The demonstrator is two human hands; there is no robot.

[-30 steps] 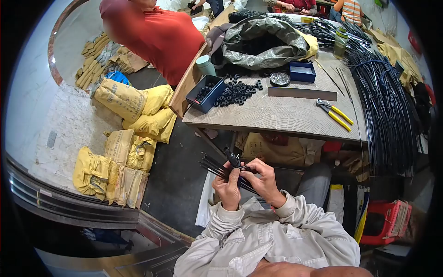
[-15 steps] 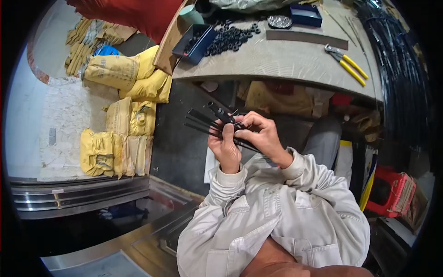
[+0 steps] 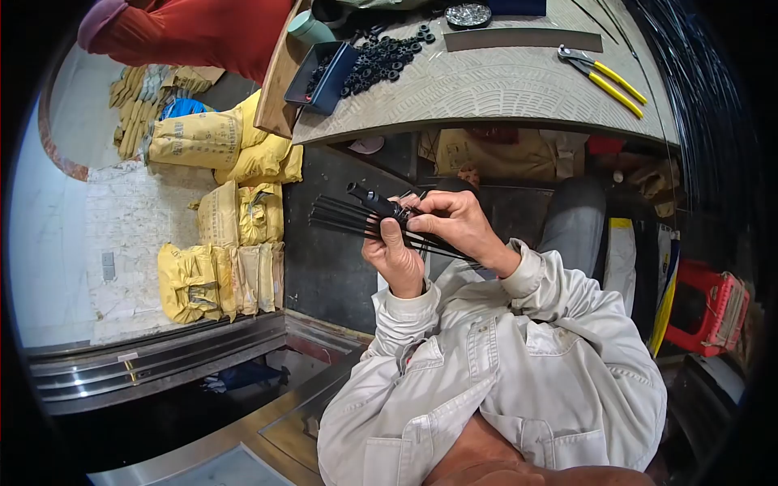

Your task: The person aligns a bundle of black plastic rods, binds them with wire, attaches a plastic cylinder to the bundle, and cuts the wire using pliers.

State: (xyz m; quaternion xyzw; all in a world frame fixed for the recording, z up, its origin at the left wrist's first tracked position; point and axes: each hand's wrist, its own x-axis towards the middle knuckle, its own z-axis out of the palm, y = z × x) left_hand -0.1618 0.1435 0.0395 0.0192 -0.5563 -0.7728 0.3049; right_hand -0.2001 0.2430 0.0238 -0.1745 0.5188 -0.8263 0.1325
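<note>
A black cylindrical part (image 3: 373, 200) and several thin black rods (image 3: 336, 215) are held together above my lap, below the table's front edge. My left hand (image 3: 395, 251) is wrapped round them, its thumb pressed near the base of the cylinder. My right hand (image 3: 458, 225) pinches at the same spot, thumb and forefinger together on the cylinder's near end. What lies between those fingertips is too small to make out. The rods stick out to the left of my left hand and pass under my right hand.
On the table (image 3: 502, 89) lie yellow-handled pliers (image 3: 604, 79), a flat metal strip (image 3: 523, 39), black rings (image 3: 381, 63) and a blue bin (image 3: 324, 77). Yellow sacks (image 3: 194, 138) lie left. A person in red (image 3: 211, 32) is at upper left. A red stool (image 3: 709, 308) stands right.
The view has tipped down, so the table sits higher in it and its far side is cut off. Both hands stay together on the black cylinder and rods, which now point more to the left.
</note>
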